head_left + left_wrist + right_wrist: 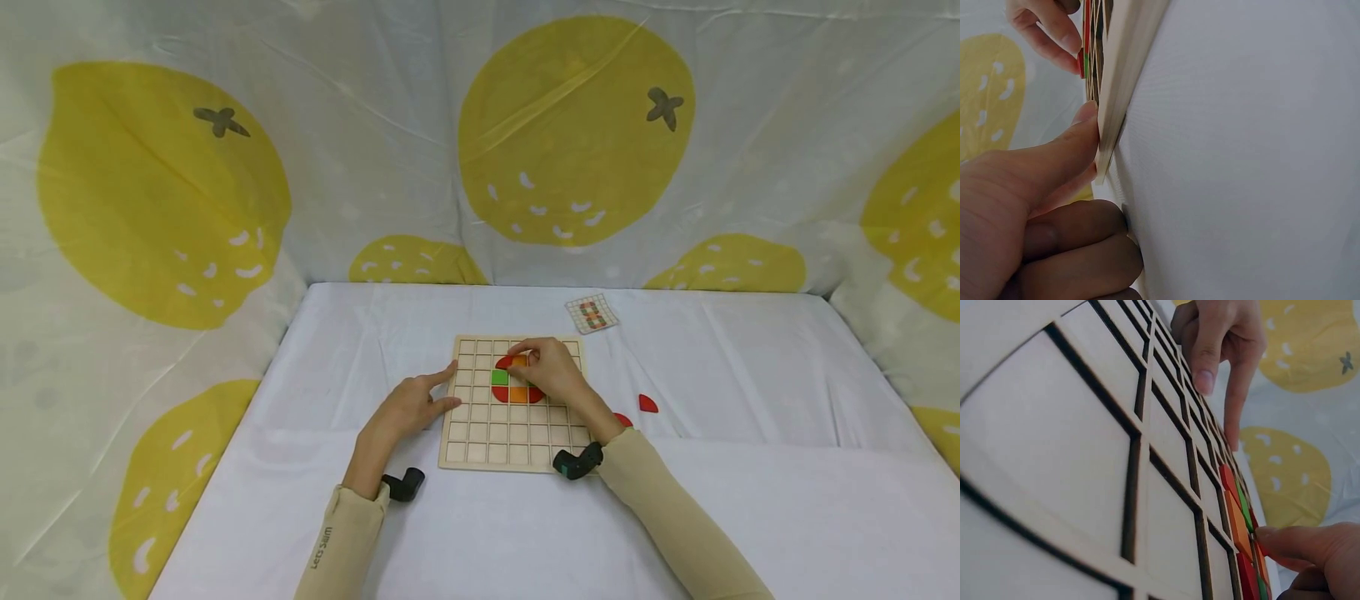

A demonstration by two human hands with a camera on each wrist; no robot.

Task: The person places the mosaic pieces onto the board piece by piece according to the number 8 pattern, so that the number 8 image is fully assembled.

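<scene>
A wooden grid board (477, 433) lies on the white cloth. The left hand (408, 406) touches its left edge with thumb and index finger spread apart; in the left wrist view the other fingers (1079, 265) are curled beside the edge. Over the board's upper part, the right hand (553, 371) pinches a red quarter-round piece (504, 362) between thumb and index finger, at the pattern's top left corner. Around it in the grid sit a green square (500, 377), an orange square (518, 395) and red rounded pieces (500, 395). The hand partly covers the pattern's right side.
A small pattern card (592, 314) lies behind the board, to the right. One loose red piece (648, 404) rests on the cloth right of the board, another (622, 419) beside the right forearm. Lemon-printed cloth (390, 167) hangs behind and at the sides.
</scene>
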